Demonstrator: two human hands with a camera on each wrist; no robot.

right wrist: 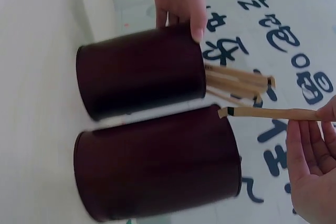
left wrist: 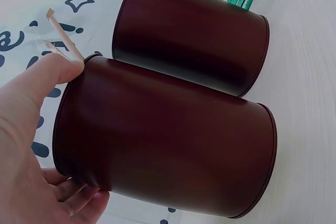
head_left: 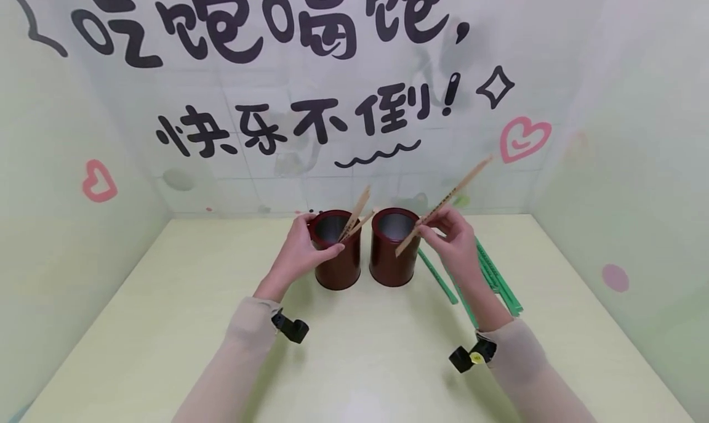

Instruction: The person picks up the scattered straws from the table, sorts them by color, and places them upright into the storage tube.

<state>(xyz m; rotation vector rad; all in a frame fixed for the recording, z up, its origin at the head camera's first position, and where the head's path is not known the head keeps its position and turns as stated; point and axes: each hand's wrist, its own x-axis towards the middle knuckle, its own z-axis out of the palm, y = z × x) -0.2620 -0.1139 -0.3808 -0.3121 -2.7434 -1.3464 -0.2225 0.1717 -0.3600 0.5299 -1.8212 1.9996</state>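
Two dark red-brown cylindrical cups stand side by side upright on the table. My left hand [head_left: 299, 253] grips the left cup [head_left: 339, 268] at its rim, thumb at the front and fingers around the far left side. Several flat tan sticks [head_left: 359, 210] lean inside that cup and stick out of its mouth. Between thumb and fingertips, my right hand [head_left: 456, 244] pinches one tan stick [head_left: 465, 184] with dark writing on it. That stick slants, its lower end in front of the right cup [head_left: 392, 264] near the rim. No sticks show inside the right cup.
Several green sticks [head_left: 500, 281] lie on the pale table [head_left: 365, 361] to the right, partly behind my right hand and forearm. One green stick [head_left: 439, 276] lies right beside the right cup. A white wall [head_left: 310, 183] with black lettering rises behind the cups.
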